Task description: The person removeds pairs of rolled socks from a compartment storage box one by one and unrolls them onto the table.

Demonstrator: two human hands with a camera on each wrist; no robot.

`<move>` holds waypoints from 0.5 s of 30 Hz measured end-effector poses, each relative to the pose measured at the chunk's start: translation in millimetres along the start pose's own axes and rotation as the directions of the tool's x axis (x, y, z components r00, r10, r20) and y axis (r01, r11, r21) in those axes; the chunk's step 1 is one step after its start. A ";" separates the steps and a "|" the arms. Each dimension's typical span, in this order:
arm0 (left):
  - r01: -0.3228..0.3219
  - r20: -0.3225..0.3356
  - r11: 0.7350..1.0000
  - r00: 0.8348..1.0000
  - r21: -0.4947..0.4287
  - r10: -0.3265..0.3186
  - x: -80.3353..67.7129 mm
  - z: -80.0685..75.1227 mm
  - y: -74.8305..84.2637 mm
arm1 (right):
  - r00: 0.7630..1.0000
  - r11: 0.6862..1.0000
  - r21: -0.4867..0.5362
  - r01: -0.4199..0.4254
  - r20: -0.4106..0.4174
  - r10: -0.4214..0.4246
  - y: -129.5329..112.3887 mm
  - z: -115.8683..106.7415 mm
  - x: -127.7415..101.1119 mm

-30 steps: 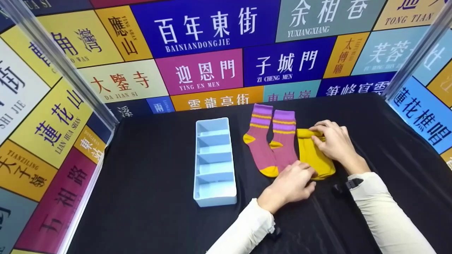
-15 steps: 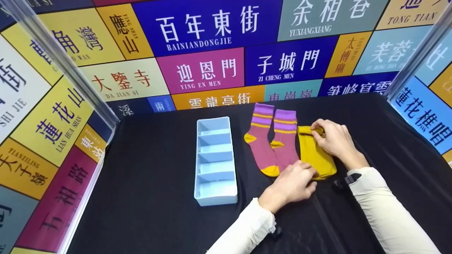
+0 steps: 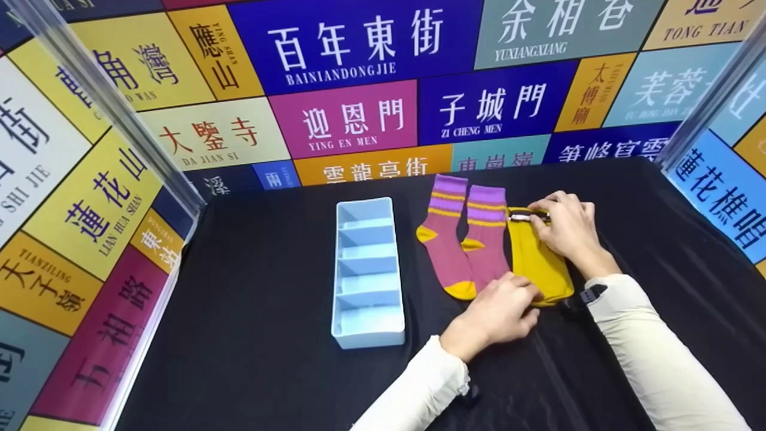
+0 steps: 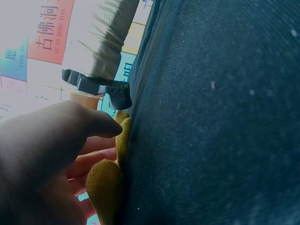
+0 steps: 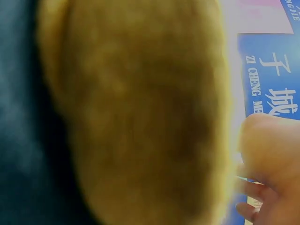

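Note:
Folded yellow socks (image 3: 538, 263) lie on the black cloth, at the right in the head view. At their far end, my right hand (image 3: 570, 227) pinches the edge between thumb and fingers. A small black-and-white strip (image 3: 522, 216) shows at that edge. My left hand (image 3: 501, 308) rests at the near end, its loosely bent fingers touching the yellow fabric and the toe of a striped sock. The right wrist view is mostly filled by blurred yellow cloth (image 5: 145, 108). In the left wrist view, yellow fabric (image 4: 105, 187) sits beside the thumb.
To the left of the yellow pair, two pink socks (image 3: 446, 251) with purple-and-yellow striped cuffs lie side by side. A light blue box (image 3: 371, 340) with several compartments stands further left. Printed panels (image 3: 347, 120) wall in the black-covered table (image 3: 257, 335) behind and at the sides.
My right hand has drawn the far edge of the yellow socks backward, away from me. The black-and-white strip has come into sight there. My left hand has stayed nearly still.

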State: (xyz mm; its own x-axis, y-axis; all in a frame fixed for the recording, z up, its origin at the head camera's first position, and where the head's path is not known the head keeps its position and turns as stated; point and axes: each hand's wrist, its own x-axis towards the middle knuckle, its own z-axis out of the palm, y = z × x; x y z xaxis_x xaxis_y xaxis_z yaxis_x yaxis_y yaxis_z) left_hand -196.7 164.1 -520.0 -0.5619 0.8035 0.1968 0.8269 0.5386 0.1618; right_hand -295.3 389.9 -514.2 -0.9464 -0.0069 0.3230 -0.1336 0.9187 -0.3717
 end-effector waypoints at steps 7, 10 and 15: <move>0.007 0.000 1.000 1.000 0.010 -0.007 -0.2 -0.4 0.0 | 0.996 0.996 0.013 -0.086 -0.037 0.086 -6.1 5.1 7.2; 0.015 0.011 1.000 1.000 0.005 -0.015 -0.1 -1.5 -0.4 | 0.993 0.993 -0.016 -0.119 -0.025 0.119 -5.6 6.1 11.2; 0.019 0.023 1.000 1.000 -0.004 -0.018 0.1 -1.6 -0.7 | 0.978 0.978 -0.026 -0.206 -0.035 0.205 -4.7 7.2 13.7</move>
State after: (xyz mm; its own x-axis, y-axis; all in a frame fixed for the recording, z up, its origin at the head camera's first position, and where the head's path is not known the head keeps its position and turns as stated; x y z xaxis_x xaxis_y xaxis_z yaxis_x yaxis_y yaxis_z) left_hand -197.4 163.4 -518.6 -0.5764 0.7989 0.1717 0.8162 0.5525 0.1692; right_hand -309.7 382.6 -514.3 -0.9429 0.1952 0.2699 0.0719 0.9105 -0.4071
